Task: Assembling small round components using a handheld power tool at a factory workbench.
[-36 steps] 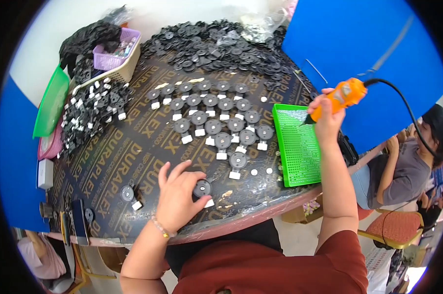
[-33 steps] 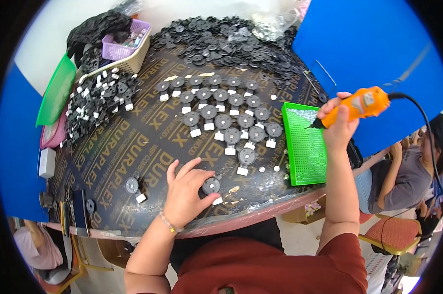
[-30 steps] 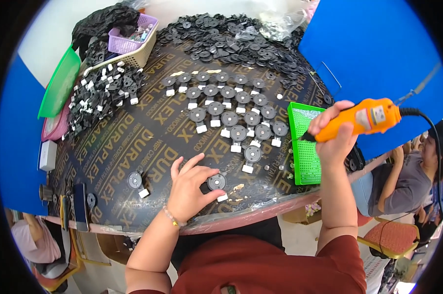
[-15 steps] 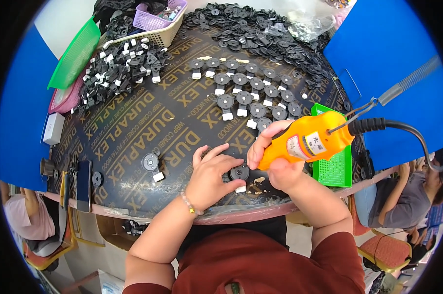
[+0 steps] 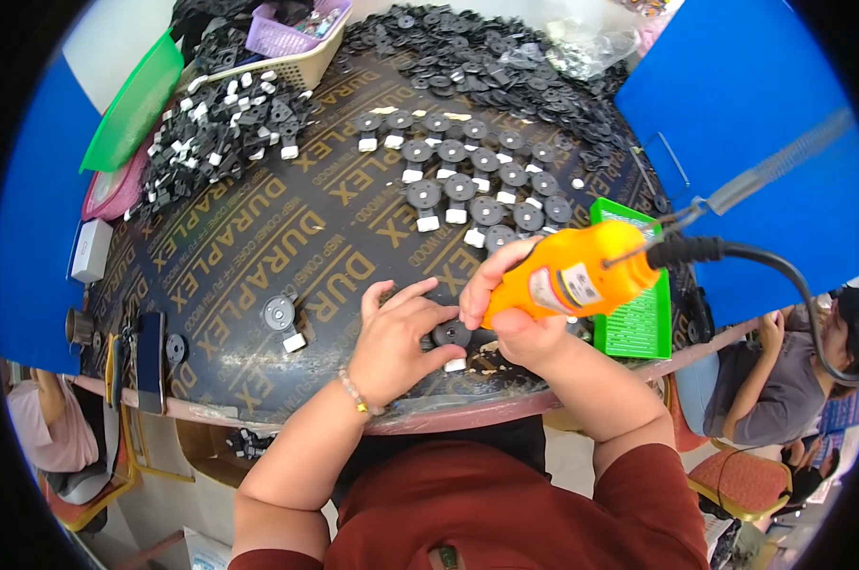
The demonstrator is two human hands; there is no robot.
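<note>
Left hand (image 5: 403,334) is pinning a black disc (image 5: 451,335) with spread fingers; right hand (image 5: 515,309) is gripping the orange driver (image 5: 572,275) over it, rows of discs (image 5: 472,176) and green tray (image 5: 643,318) lying just beyond.

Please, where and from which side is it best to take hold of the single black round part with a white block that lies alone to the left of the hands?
Probably the black disc by its rim, coming from above. It lies flat on the dark table, with its white block at the lower right, so two fingers could pinch across the free left and upper edges.
</note>
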